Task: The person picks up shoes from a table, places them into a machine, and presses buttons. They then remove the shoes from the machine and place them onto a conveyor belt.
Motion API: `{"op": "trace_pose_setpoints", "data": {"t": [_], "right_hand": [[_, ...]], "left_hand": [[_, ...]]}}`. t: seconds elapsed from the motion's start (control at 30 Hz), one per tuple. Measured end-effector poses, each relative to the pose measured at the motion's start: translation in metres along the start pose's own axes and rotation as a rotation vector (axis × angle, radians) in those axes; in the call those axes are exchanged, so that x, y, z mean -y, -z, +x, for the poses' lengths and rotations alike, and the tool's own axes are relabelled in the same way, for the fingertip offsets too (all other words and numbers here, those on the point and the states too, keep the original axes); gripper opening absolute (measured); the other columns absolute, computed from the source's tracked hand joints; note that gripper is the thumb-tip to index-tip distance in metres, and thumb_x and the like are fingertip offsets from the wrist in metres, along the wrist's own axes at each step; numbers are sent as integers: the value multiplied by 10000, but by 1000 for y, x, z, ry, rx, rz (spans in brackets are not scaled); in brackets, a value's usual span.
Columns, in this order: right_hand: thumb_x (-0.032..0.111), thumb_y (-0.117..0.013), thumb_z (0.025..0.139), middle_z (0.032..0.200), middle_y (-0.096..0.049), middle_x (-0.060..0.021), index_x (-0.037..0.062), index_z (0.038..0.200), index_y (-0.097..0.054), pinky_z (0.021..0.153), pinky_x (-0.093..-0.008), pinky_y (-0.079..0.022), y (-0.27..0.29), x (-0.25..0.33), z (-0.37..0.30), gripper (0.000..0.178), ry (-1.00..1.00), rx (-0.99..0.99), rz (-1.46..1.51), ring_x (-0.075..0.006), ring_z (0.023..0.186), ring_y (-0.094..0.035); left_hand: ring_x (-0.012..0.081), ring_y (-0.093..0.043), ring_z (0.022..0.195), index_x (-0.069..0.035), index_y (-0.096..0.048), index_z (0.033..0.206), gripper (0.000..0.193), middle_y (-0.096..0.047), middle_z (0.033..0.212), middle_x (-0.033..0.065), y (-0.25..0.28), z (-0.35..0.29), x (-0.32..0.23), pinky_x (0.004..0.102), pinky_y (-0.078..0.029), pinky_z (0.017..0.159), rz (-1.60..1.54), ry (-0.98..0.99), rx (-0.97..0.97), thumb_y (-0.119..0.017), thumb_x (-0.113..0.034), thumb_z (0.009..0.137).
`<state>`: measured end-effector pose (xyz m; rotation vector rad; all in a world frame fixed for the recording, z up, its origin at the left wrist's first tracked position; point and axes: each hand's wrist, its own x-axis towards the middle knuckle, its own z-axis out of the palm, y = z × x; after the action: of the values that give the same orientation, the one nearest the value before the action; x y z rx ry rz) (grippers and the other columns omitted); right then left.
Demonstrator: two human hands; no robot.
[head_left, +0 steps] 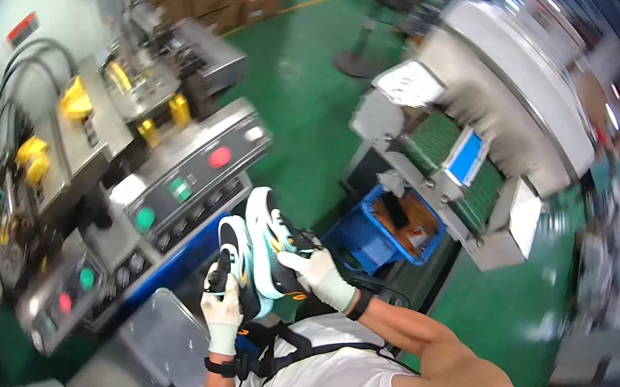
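Head view: pair of sneakers held up before the body, between a control panel (pixel 186 192) on the left and a blue bin (pixel 369 222) farther off to the right. Left sneaker (pixel 239 254) and right sneaker (pixel 264 228) are side by side, apparently touching, pale curved soles and dark uppers, orange loop low on the right one. Both hands in white gloves. Right hand (pixel 319 274) is closed around the dark upper of the right sneaker, thumb laid over it. Left hand (pixel 222 306) is curled at the dark part of the left sneaker, thumb raised; hidden fingers, so exact grip cannot be told. Grey metal tabletop (pixel 164 338) near, below the left hand. Handling, by judgement: light, uppers soft and giving, soles springy but stiffer; not fragile, though pale soles may mark. Smooth glove fabric could slip on the sole edge; best hold is around the collar or heel, or across the midfoot, soles kept free.
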<state>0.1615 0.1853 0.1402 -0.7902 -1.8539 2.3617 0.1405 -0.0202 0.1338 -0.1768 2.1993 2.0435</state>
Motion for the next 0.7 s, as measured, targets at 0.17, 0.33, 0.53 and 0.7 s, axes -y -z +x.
{"op": "trace_pose_setpoints", "data": {"t": [0.17,0.33,0.53,0.7], "right_hand": [[44,-785,788,1080,-679,-77,3,1216,-581,820,-333,-550,163,111,-26,476,332,-478,309,-164,885,-659],[80,-785,777,1120,-675,-134,-24,1321,-482,867,-329,-533,336,177,-35,632,500,-1053,-104,-191,952,-665],[256,-737,762,1284,-593,-260,-34,1454,-342,1015,-415,-469,500,183,45,848,-26,-1465,-542,-411,1136,-612],[275,-759,735,1250,-591,-298,-83,1298,-468,1006,-438,-449,578,231,91,728,41,-1438,-605,-430,1178,-577]], "left_hand": [[123,-615,879,37,-554,1305,420,-674,1009,65,-187,47,-96,300,-511,814,-49,-194,448,-659,-163,951],[230,-670,1023,43,-466,1385,606,-675,1162,186,-411,70,-170,350,-513,902,-42,-394,758,-715,-249,916],[422,-580,1120,14,-370,1437,696,-573,1278,233,-624,103,-131,483,-491,917,638,-829,819,-677,-283,888],[428,-537,1211,34,-391,1430,693,-554,1312,276,-710,129,-154,459,-440,1023,383,-985,767,-699,-222,865]]}}
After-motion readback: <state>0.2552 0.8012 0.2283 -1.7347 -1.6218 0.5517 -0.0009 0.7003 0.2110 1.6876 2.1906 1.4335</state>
